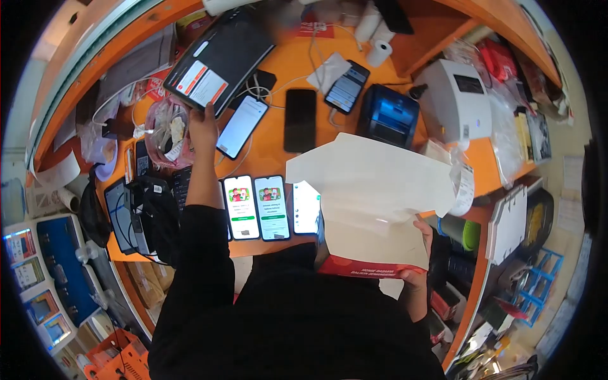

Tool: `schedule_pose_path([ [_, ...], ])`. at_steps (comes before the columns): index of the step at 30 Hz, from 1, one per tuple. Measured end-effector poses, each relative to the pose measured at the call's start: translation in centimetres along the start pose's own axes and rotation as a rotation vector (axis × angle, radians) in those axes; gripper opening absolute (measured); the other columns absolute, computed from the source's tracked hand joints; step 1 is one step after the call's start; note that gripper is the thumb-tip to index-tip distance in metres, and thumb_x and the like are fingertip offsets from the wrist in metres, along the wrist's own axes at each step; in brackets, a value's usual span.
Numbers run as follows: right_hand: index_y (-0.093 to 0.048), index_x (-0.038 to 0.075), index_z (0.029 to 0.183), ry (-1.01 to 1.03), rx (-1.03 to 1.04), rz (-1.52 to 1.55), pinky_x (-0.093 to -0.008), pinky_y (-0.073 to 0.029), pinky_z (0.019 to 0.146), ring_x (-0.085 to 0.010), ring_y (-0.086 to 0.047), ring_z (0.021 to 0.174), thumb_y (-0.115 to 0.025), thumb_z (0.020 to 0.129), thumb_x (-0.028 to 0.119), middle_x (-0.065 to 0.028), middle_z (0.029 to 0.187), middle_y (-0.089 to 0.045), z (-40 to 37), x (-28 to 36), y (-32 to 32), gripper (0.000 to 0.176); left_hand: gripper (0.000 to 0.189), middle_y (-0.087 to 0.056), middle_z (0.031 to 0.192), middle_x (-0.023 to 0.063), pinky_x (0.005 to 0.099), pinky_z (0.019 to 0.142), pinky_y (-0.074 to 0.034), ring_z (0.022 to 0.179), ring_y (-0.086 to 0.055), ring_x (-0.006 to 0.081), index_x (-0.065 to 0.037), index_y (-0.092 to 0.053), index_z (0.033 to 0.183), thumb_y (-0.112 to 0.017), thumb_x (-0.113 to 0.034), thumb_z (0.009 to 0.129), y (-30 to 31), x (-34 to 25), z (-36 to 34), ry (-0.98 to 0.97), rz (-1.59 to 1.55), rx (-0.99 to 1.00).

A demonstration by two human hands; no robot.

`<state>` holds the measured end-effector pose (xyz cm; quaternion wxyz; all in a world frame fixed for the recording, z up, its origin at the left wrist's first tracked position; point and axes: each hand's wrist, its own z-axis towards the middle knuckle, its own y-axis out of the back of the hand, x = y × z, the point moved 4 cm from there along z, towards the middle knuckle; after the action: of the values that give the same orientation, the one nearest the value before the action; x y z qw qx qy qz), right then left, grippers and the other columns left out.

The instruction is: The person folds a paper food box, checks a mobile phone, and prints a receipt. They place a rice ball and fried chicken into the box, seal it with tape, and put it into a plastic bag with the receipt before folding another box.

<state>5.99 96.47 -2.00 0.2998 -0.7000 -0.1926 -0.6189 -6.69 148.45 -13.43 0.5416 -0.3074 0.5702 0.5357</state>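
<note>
My right hand (418, 266) is closed on the lower right edge of an opened cardboard box (380, 183), its pale inside up and its red printed side toward me. My left hand (203, 123) is at the near edge of a large black device (221, 54) with a white and orange label, its fingers closed over that edge and partly hidden. A phone with a lit screen (242, 126) lies just right of this hand. Two phones showing green pages, one of them this phone (272, 208), lie side by side nearer me. The box partly covers another lit phone (305, 206).
A dark phone (300, 120) and a cabled phone (347, 87) lie farther back. A black printer (389, 114) and a white machine (453, 101) stand at right. A pink basket (170, 133) and loose cables crowd the left side of the orange desk (266, 158).
</note>
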Motion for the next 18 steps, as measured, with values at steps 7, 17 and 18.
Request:
schedule_pose_path([
  [7,-0.035,0.005,0.134,0.069,-0.092,0.068,-0.0445,-0.029,0.110,-0.0324,-0.032,0.135,-0.086,0.056,0.047,-0.0203,0.145,-0.027,-4.7,0.6,3.2,0.102,0.091,-0.023,0.146,0.0149,0.0340,0.101,-0.037,0.128,-0.039,0.0244,-0.003,-0.010,0.146,-0.065,-0.044,0.087,-2.1,-5.8,-9.6,0.199,-0.032,0.250],
  [17,-0.036,0.010,0.136,0.210,-0.368,0.029,-0.0419,-0.024,0.111,-0.0307,-0.026,0.137,-0.085,0.055,0.038,-0.0168,0.145,-0.025,-19.9,4.1,13.4,0.099,0.160,-0.005,0.150,0.0258,0.0523,0.113,-0.015,0.142,-0.008,0.0396,-0.019,0.045,0.132,-0.089,-0.052,0.052,-10.5,-25.2,-41.8,-0.297,-0.537,1.626],
  [18,-0.037,0.010,0.136,0.234,-0.411,0.011,-0.0416,-0.024,0.110,-0.0306,-0.026,0.137,-0.084,0.055,0.037,-0.0165,0.145,-0.025,-22.4,4.9,14.5,0.098,0.161,-0.007,0.149,0.0253,0.0519,0.113,-0.016,0.142,-0.009,0.0394,-0.020,0.048,0.130,-0.091,-0.049,0.053,-11.1,-26.3,-44.6,-0.353,-0.510,1.655],
])
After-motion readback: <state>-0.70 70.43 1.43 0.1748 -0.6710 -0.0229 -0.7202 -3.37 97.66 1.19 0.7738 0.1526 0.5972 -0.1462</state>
